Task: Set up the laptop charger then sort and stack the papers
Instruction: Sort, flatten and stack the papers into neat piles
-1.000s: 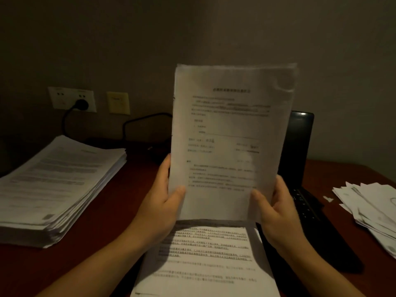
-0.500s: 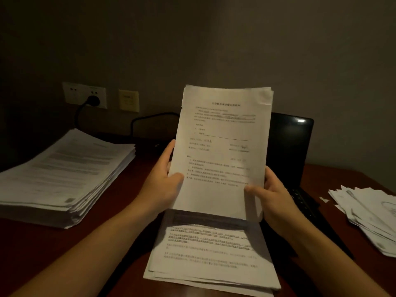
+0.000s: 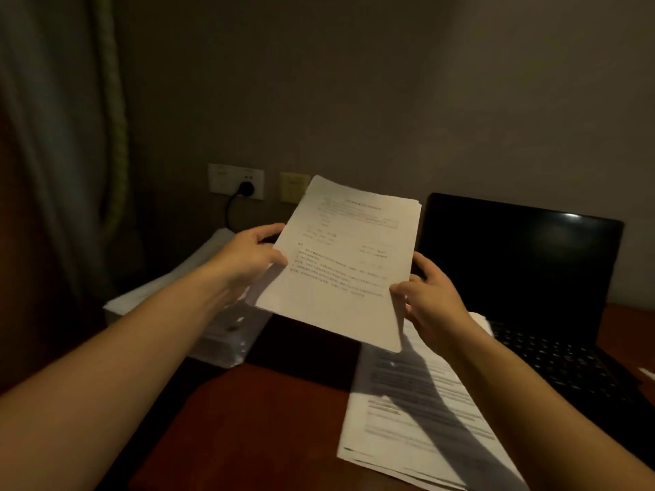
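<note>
I hold a thin bundle of printed papers (image 3: 345,264) in the air, tilted flat and leaning to the left. My left hand (image 3: 253,255) grips its left edge and my right hand (image 3: 430,297) grips its lower right edge. Below and left of the bundle stands a tall stack of papers (image 3: 219,334), partly hidden by my left arm. A lower pile of printed sheets (image 3: 407,412) lies on the desk under my right arm. The open black laptop (image 3: 524,264) stands at the right. A black charger plug (image 3: 245,188) sits in the wall socket, its cable running down.
The dark red desk (image 3: 269,419) shows between the two paper piles. A curtain (image 3: 71,136) hangs at the left. A yellowish wall plate (image 3: 293,187) is beside the socket. A scrap of white paper (image 3: 647,373) shows at the right edge.
The bundle has gone from upright in front of me to tilted flat and moved left and away, toward the tall stack. My view has turned left.
</note>
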Motion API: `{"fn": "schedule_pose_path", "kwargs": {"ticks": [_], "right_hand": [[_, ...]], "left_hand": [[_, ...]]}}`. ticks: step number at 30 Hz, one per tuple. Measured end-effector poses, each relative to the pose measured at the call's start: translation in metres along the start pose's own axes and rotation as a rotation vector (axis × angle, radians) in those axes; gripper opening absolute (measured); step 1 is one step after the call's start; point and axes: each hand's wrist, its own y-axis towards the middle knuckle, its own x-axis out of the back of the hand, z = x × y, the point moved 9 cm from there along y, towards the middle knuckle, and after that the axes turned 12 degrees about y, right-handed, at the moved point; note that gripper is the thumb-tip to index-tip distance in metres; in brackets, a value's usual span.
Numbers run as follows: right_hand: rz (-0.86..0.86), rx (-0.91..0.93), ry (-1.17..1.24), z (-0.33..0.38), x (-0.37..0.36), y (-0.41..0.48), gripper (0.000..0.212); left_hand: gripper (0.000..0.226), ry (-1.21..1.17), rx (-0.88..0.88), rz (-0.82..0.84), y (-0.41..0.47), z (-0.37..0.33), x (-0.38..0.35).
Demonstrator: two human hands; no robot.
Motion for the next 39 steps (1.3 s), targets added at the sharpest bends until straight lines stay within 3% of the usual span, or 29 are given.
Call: {"fn": "schedule_pose_path", "kwargs": {"ticks": [9,14,16,18,21,29,35,39], "right_hand": [[0.171,-0.087,-0.161,-0.044,-0.134,0.009,0.082],[0.173,-0.059,-0.261,-0.06,-0.168,0.014,0.093],[0.162,-0.022,-0.348,-0.065,-0.172,0.016,0.082],[0.192,0.062,-0.591,-0.07,-0.18,0.018,0.05],[0.274,0.13,-0.95,-0.081,-0.19,0.016,0.027],[0.347,0.103,-1.081,-0.086,-0.188,0.01,0.061],[0.295,0.158,-1.053,-0.063,-0.146,0.005,0.054],[0.281,0.257,-1.078,-0.048,-0.09,-0.019,0.044]], "left_hand": [[0.061,0.243,0.168,-0.234,0.002,0.069,0.11],[0.064,0.412,0.112,-0.282,0.017,0.089,0.14],[0.056,0.516,0.091,-0.301,0.02,0.09,0.146],[0.043,0.631,0.096,-0.317,0.022,0.097,0.147],[0.029,0.827,0.141,-0.297,0.025,0.11,0.14],[0.049,1.117,0.241,-0.18,0.026,0.12,0.123],[0.057,1.12,0.02,-0.147,0.014,0.071,0.062],[0.053,0.985,-0.163,-0.04,-0.004,0.034,-0.014]]}}
